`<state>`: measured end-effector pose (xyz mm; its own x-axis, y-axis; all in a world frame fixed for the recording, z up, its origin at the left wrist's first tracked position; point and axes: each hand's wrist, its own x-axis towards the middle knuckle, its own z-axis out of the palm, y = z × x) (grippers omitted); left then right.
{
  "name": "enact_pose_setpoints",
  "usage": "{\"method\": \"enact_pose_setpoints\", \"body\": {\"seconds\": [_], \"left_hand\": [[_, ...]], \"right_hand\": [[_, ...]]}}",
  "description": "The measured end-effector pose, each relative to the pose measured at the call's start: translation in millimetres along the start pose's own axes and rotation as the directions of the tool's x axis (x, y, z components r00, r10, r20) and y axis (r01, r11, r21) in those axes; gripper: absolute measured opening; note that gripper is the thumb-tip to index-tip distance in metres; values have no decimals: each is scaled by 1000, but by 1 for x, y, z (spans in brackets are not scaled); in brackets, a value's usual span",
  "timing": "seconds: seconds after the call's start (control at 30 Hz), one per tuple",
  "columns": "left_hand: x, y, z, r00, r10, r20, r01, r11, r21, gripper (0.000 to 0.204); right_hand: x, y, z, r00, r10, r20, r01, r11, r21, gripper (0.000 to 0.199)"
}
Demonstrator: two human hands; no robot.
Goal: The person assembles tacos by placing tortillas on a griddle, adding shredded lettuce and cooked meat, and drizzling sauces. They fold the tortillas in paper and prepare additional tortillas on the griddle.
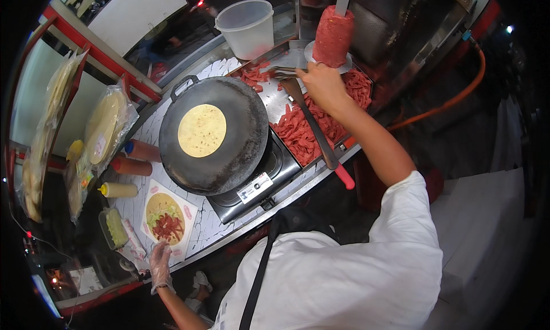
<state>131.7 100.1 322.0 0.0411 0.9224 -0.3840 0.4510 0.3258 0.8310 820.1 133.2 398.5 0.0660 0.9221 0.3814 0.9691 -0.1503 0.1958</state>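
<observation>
My right hand (325, 86) is closed round metal tongs (283, 72), whose narrow ends reach left over a tray (279, 105) of shaved red meat (301, 136). Right behind that hand stands a red meat cone (333, 38) on a vertical spit. A long spatula (312, 121) with a pink handle end lies slanted across the tray. My left hand (161, 265), in a clear plastic glove, is at the near edge of a paper sheet (192, 211), its fingers extended. On that paper lies a flatbread (153, 203) topped with shredded greens and red meat strips (168, 228).
A dark domed griddle (240, 152) with one flatbread (201, 130) sits on a gas stove (275, 164). Sauce bottles (132, 167), a tub of greens (116, 230) and bagged flatbreads (106, 126) are at left. A white bucket (246, 29) stands behind; an orange hose (452, 103) hangs right.
</observation>
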Motion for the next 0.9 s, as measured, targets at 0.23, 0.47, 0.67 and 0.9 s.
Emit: {"method": "enact_pose_setpoints", "body": {"seconds": [0.23, 0.47, 0.67, 0.9], "left_hand": [[2, -3, 0, 999, 41, 5, -41, 999, 16, 33], [6, -9, 3, 999, 51, 5, -51, 999, 0, 33], [16, -3, 5, 981, 187, 54, -191, 978, 81, 31], [-1, -13, -3, 997, 14, -71, -14, 1000, 7, 31]], "right_hand": [[-28, -7, -30, 993, 5, -117, 7, 995, 104, 21], [-33, -25, -2, 1000, 24, -14, -24, 1000, 2, 30], [-30, -22, 6, 988, 130, -88, -121, 987, 101, 43], [-57, -14, -20, 978, 207, -28, -207, 978, 0, 43]]}}
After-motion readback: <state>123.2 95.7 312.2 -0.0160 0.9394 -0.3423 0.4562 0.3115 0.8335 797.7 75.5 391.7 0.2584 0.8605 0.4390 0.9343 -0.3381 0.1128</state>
